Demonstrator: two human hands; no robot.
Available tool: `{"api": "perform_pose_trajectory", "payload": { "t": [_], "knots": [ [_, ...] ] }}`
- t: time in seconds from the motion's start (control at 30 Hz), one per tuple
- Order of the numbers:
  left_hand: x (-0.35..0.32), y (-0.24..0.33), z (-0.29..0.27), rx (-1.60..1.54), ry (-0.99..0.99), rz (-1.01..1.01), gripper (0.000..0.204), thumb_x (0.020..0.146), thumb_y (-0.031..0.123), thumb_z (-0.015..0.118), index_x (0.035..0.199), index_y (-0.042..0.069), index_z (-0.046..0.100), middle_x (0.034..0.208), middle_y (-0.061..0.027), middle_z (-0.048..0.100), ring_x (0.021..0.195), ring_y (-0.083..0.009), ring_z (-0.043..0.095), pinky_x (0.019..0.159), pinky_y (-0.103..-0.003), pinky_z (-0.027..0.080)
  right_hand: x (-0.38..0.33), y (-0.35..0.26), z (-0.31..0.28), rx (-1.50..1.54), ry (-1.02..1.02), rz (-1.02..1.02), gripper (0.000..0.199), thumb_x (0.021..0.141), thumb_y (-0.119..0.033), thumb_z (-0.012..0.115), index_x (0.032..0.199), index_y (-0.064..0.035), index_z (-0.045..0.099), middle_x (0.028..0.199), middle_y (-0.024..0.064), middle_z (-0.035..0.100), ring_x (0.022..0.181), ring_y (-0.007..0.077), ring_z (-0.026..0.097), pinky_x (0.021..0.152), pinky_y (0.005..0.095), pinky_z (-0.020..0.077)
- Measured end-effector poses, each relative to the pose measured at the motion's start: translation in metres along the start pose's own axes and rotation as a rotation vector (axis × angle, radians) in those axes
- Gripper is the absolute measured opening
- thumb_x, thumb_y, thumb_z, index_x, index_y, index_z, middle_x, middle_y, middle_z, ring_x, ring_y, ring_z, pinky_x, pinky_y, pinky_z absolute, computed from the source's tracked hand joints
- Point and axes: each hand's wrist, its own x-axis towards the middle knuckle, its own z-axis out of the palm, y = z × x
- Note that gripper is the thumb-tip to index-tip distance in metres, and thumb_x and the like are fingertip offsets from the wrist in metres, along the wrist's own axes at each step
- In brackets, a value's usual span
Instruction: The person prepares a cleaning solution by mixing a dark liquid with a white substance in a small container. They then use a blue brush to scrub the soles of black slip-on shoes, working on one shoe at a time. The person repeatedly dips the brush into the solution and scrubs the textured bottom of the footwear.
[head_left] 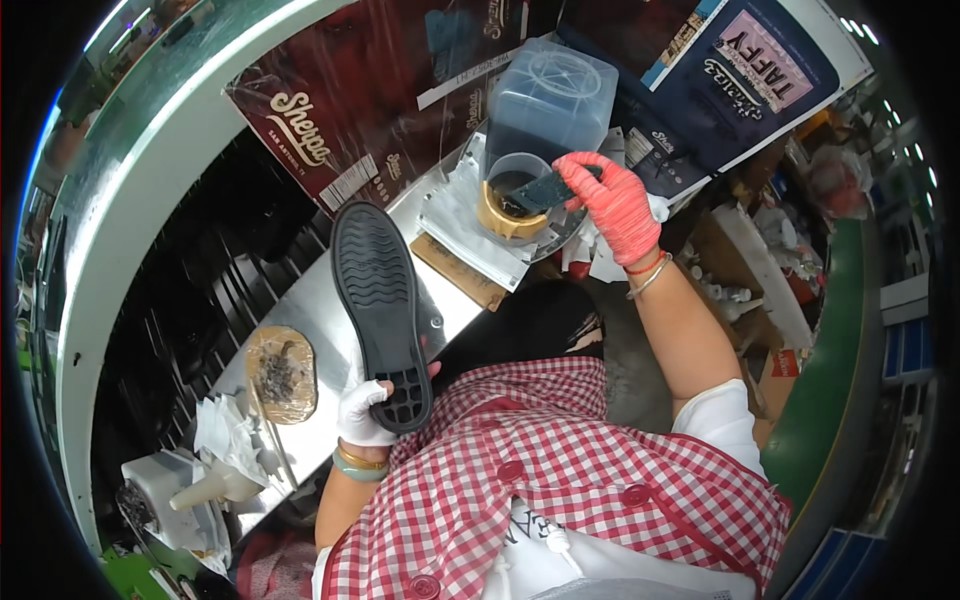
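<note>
My left hand (366, 412), in a white glove with bare fingertips, grips a black shoe sole (378, 295) by its heel end. The sole's wavy tread faces up, and its toe points away from me. At the upper right, my right hand (612, 205), in a red glove, is closed round a flat dark tool (553, 190). That tool's far end dips into a clear plastic cup (520, 165) with a tan lower part and dark contents; whether it has bristles is hidden. White sheets (470, 240) lie under the cup.
Behind the cup stands a large translucent plastic container (555, 95). Dark red boxes (350, 90) and a blue box (740, 90) back the metal bench (450, 310). A round film-wrapped pad (283, 375) and crumpled white paper (225, 430) sit left. Beside the sheets lies a brown board (455, 272).
</note>
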Motion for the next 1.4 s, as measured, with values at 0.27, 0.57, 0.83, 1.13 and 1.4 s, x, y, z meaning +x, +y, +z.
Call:
{"api": "perform_pose_trajectory", "payload": {
  "t": [0.27, 0.57, 0.83, 1.13, 1.4],
  "knots": [
    [0.016, -0.010, -0.003, -0.103, 0.049, -0.021, 0.080, 0.084, 0.057, 0.052, 0.138, 0.002, 0.030, 0.126, -0.0229, 0.049, 0.114, -0.0380, 0.052, 0.081, -0.044, 0.055, 0.006, 0.007, -0.005, 0.004, -0.068, -0.005, 0.028, 0.088, -0.025, 0.062, 0.104, -0.0014, 0.064, 0.090, 0.0036, 0.064, 0.069, 0.0084, 0.056, 0.064, 0.0221, 0.0472],
    [0.021, -0.024, -0.024, -0.178, 0.038, -0.063, 0.090, 0.080, 0.077, 0.029, 0.143, 0.012, 0.025, 0.129, -0.0186, 0.046, 0.113, -0.0335, 0.052, 0.087, -0.042, 0.051, -0.045, -0.005, 0.034, 0.420, -0.005, 0.193, 0.021, 0.093, -0.024, 0.053, 0.099, -0.0052, 0.061, 0.077, 0.0002, 0.061, 0.049, 0.0032, 0.049, 0.041, 0.0137, 0.0337],
    [0.016, -0.024, -0.017, -0.127, -0.065, -0.037, 0.101, 0.074, 0.082, 0.031, 0.141, 0.007, 0.025, 0.130, -0.0186, 0.043, 0.113, -0.0301, 0.051, 0.084, -0.037, 0.052, -0.086, -0.033, 0.110, 0.355, -0.182, 0.147, 0.024, 0.093, -0.025, 0.054, 0.100, -0.0039, 0.062, 0.084, 0.0036, 0.065, 0.059, 0.0070, 0.060, 0.047, 0.0156, 0.0410],
    [0.015, -0.024, -0.011, -0.262, -0.008, -0.046, 0.099, 0.074, 0.080, 0.039, 0.135, 0.002, 0.035, 0.125, -0.0197, 0.051, 0.108, -0.0340, 0.056, 0.084, -0.047, 0.053, -0.092, -0.038, 0.115, 0.250, -0.239, 0.126, 0.020, 0.091, -0.016, 0.056, 0.096, 0.0016, 0.063, 0.075, 0.0050, 0.062, 0.060, 0.0094, 0.059, 0.054, 0.0219, 0.0484],
    [0.021, -0.023, -0.018, -0.333, 0.203, 0.042, 0.089, 0.082, 0.076, 0.029, 0.135, 0.005, 0.038, 0.125, -0.0169, 0.053, 0.107, -0.0300, 0.056, 0.093, -0.044, 0.044, -0.116, -0.044, 0.122, 0.213, -0.304, 0.145, 0.019, 0.091, -0.013, 0.056, 0.097, 0.0035, 0.062, 0.081, 0.0066, 0.064, 0.068, 0.0096, 0.061, 0.059, 0.0226, 0.0525]
  ]
}}
